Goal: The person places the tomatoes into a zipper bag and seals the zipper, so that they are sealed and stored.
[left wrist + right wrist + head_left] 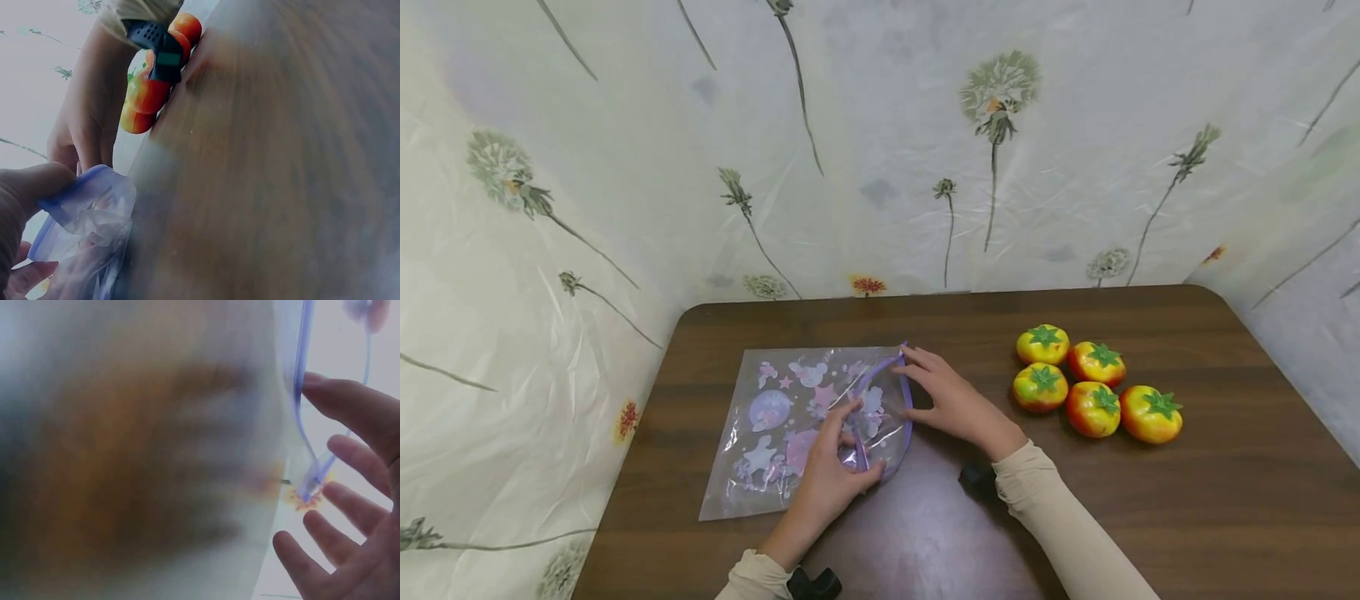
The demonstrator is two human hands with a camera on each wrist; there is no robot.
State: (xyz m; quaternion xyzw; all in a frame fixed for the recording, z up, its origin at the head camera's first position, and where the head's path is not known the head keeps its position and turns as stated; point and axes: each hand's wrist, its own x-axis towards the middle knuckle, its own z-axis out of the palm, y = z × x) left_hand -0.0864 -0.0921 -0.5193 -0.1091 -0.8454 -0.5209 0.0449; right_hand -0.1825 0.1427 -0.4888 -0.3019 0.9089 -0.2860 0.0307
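Observation:
A clear plastic zip bag, printed with pastel stars and mouse-ear shapes, lies flat on the table with its purple-edged mouth to the right. The mouth gapes, its two edges apart. My left hand grips the upper edge, thumb and fingers around the purple strip. At the far corner of the mouth is my right hand, fingers spread and fairly straight. Its thumb touches the purple edge in the right wrist view. No contents show in the bag.
Several glossy yellow-red tomatoes with green leafy tops sit in a cluster right of the right hand. The brown wooden table meets a dandelion-patterned covering at its back and sides. Black wrist mounts are on both wrists.

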